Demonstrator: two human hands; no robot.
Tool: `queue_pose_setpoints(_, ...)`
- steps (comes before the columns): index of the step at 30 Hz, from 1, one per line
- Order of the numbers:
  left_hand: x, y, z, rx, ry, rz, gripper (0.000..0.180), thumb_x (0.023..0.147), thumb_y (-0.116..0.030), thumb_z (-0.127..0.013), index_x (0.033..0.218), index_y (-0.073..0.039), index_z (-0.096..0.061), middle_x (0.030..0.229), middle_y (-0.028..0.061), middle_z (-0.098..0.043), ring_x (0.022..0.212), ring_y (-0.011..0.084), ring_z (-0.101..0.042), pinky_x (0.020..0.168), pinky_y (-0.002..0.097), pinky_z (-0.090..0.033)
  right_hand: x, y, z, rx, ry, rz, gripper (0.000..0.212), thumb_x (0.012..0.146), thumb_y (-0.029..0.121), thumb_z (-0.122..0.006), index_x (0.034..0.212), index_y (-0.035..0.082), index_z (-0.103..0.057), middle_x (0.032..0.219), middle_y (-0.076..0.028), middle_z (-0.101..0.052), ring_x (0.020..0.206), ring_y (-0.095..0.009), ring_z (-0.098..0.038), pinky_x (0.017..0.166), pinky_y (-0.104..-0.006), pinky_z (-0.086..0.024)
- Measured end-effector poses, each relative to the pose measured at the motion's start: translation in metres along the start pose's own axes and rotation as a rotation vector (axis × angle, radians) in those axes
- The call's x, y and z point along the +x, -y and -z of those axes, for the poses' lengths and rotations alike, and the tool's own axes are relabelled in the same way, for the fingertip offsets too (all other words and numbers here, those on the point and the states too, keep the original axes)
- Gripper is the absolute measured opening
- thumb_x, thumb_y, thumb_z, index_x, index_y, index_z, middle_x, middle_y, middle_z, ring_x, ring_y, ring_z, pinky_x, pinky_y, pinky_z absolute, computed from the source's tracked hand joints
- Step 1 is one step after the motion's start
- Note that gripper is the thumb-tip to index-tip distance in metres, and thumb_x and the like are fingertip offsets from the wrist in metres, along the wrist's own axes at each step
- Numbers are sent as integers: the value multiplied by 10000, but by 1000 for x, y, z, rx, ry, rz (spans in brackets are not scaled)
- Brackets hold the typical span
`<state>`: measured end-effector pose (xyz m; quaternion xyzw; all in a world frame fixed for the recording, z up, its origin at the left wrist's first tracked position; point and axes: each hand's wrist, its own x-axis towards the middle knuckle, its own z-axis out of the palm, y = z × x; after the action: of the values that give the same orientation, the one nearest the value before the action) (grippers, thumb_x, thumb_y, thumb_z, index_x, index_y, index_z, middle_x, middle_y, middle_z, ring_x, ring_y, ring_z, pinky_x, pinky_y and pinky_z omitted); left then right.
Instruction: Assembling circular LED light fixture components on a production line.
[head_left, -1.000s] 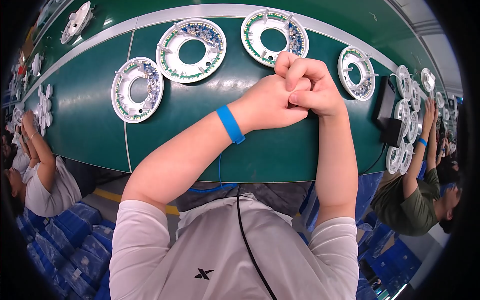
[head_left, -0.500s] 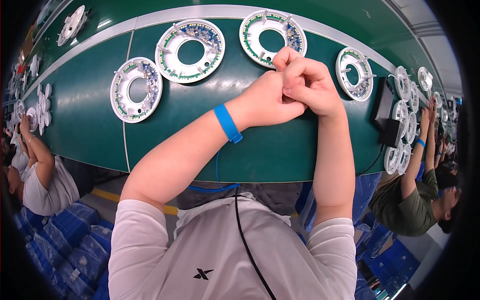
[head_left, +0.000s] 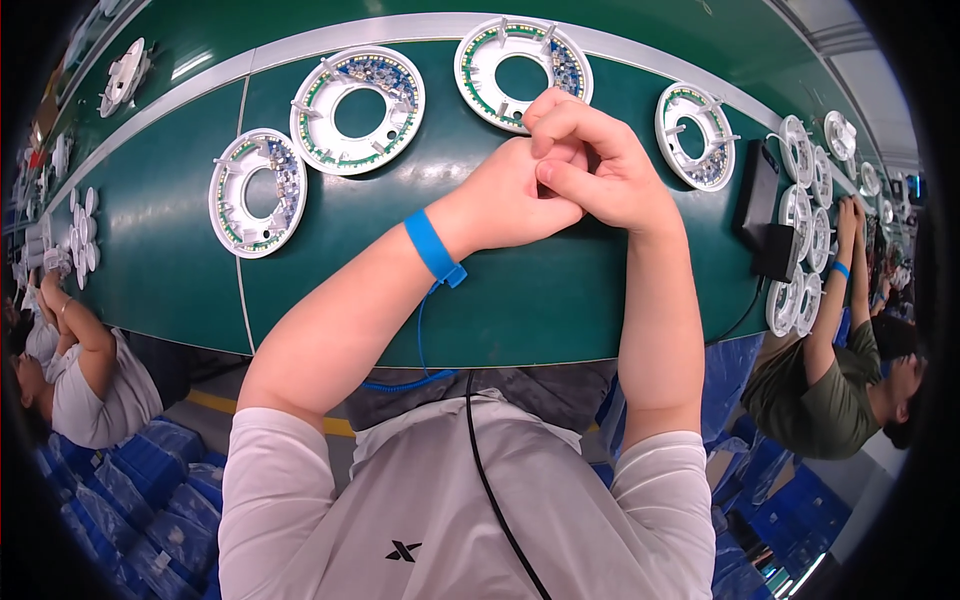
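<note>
My left hand [head_left: 515,200] and my right hand [head_left: 610,175] meet above the table, touching each other in front of the far middle ring. The right hand's fingers are bent, with the thumb beside the index finger, over the left hand's fingertips. Most of the left fingers are hidden behind it, as is anything between the hands. Nearest is a white ring-shaped housing [head_left: 483,98] with a green and blue circuit board. Similar white housings lie at the left, a middle one [head_left: 307,130] and an outer one [head_left: 229,215], and another [head_left: 668,125] at the right.
A blue wrist strap [head_left: 428,246] with a coiled cord circles my left wrist. On the green table [head_left: 520,320] at the right stand a black box [head_left: 757,195] with a cable and several white rings [head_left: 797,215]. Co-workers sit at both sides; blue bins [head_left: 150,500] stand at the lower left.
My hands, still together, have shifted slightly left in the picture, and the right fingers have opened a little from their tighter curl. The housings also appear shifted left as the view moved.
</note>
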<state>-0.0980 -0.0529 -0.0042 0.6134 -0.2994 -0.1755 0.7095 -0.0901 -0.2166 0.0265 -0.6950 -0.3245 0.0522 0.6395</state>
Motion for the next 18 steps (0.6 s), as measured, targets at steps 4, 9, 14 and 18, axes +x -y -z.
queue_pose_setpoints(4,1,-4,1,-14,11,-40,124,745,-33,-625,856,-9,-576,751,28,-556,715,125,-539,634,294,-451,1,1,1,-8,26,-28,152,786,-16,-635,900,49,-558,945,-74,-547,916,-190,-512,835,-327,-438)
queue_pose_setpoints(9,-2,-4,11,-12,152,69,127,784,29,-622,898,-17,-590,880,0,-587,834,101,-555,743,262,-470,-2,-4,2,-6,-9,-70,134,797,6,-616,904,47,-546,866,-6,-526,820,-113,-507,733,-275,-453)
queue_pose_setpoints(14,-3,-5,8,-38,106,2,115,782,37,-619,875,-23,-586,855,-7,-577,805,96,-537,718,266,-457,-1,-6,-2,16,-13,-18,140,793,2,-622,906,47,-553,875,-11,-532,828,-120,-515,745,-283,-458)
queue_pose_setpoints(18,-2,-1,9,20,109,-44,135,772,38,-621,888,-25,-593,853,-3,-581,799,96,-540,719,268,-458,1,0,-2,12,15,5,155,785,-13,-636,905,47,-558,917,-47,-537,885,-169,-521,809,-316,-447)
